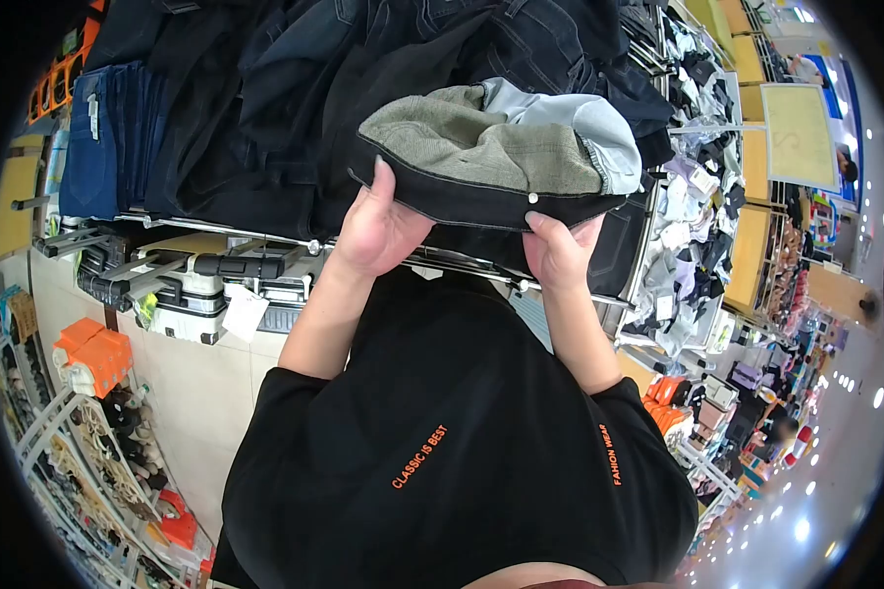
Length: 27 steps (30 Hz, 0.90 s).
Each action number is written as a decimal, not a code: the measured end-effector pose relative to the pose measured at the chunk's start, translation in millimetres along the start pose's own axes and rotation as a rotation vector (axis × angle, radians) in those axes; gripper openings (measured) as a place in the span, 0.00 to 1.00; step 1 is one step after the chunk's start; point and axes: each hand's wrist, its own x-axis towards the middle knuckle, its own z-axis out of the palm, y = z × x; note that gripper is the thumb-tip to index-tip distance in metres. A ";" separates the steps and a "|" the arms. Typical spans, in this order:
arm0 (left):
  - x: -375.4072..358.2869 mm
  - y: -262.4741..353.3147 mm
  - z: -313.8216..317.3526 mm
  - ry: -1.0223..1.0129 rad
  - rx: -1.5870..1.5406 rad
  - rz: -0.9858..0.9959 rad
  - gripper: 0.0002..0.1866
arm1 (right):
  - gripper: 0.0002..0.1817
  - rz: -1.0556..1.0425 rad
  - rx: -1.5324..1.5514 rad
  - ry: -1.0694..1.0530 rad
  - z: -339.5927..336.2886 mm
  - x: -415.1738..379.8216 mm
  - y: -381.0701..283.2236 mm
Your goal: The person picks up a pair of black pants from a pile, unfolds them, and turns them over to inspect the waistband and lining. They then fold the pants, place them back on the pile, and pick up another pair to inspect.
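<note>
A pair of black jeans (432, 194) is held up by its waistband in front of me, above a pile of dark jeans (265, 88). Its grey-olive inner side (521, 157) and a pale blue pocket lining (609, 137) face upward. My left hand (381, 228) grips one end of the waistband, thumb on top and fingers underneath, mostly hidden. At the other end, my right hand (562, 251) pinches the band below a small round white button or stud (532, 198).
Folded blue jeans (108, 137) are stacked at the left end of the rack. A metal rail (265, 236) runs along its front edge, with suitcases (196, 294) below. To the right stands a bin of white and black clothes (692, 206); orange boxes (93, 355) sit lower left.
</note>
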 end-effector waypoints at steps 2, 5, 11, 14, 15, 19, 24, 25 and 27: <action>2.8 -1.5 1.6 -0.074 0.166 0.061 0.26 | 0.44 -0.008 -0.031 -0.046 -11.6 0.6 -0.1; 2.1 -1.1 1.8 0.003 0.256 0.061 0.24 | 0.44 -0.012 -0.037 -0.066 -10.1 2.5 -6.5; -7.1 13.5 -2.8 0.130 0.293 0.039 0.25 | 0.44 0.013 0.064 -0.021 -10.2 -8.2 -8.4; -9.9 12.4 5.4 0.336 0.098 -0.027 0.29 | 0.40 0.098 0.188 0.046 -20.1 -12.2 -8.0; -10.2 14.6 6.1 0.379 0.003 -0.067 0.30 | 0.40 0.160 0.292 0.078 -22.2 -11.3 -10.4; -7.6 13.9 -16.2 0.426 -0.017 -0.166 0.33 | 0.35 0.315 0.341 0.178 -48.2 -8.0 -28.6; 11.7 -6.8 -24.2 0.354 0.000 -0.329 0.28 | 0.30 0.326 -0.108 0.238 -74.9 -13.3 -59.3; 16.5 -13.7 -31.5 0.418 -0.009 -0.377 0.26 | 0.28 0.335 -0.146 0.231 -79.5 -13.8 -66.4; 32.0 -25.1 -40.5 0.434 -0.042 -0.391 0.23 | 0.26 0.433 -0.248 0.221 -93.9 -18.4 -85.7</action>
